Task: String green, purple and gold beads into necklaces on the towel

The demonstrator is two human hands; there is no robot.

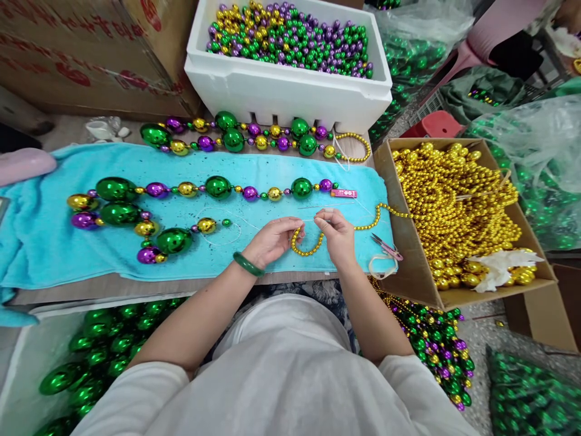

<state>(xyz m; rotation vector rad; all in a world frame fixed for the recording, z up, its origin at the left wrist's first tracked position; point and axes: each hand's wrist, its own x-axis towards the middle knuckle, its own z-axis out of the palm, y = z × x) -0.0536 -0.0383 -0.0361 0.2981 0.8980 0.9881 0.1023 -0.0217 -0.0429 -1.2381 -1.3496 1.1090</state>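
Observation:
My left hand (278,240), with a green bangle (249,264) at the wrist, pinches one end of a gold bead chain (307,252). My right hand (336,237) pinches the same chain, which sags in a small loop between both hands. A thin pale thread (308,221) spans the gap between my fingertips. Past my right hand the chain runs on to the cardboard box. A strand of green, purple and gold beads (218,187) lies bent on the blue towel (272,166). Near my hands are a long needle (324,206), a small pink packet (344,194) and thread snips (387,247).
Behind the towel lies a finished-looking bead necklace (233,140), before a white foam box (290,91) of mixed beads. The cardboard box (415,254) at right holds gold bead chains. Large green beads (97,339) fill a container at lower left. Bead bags (531,393) stand at right.

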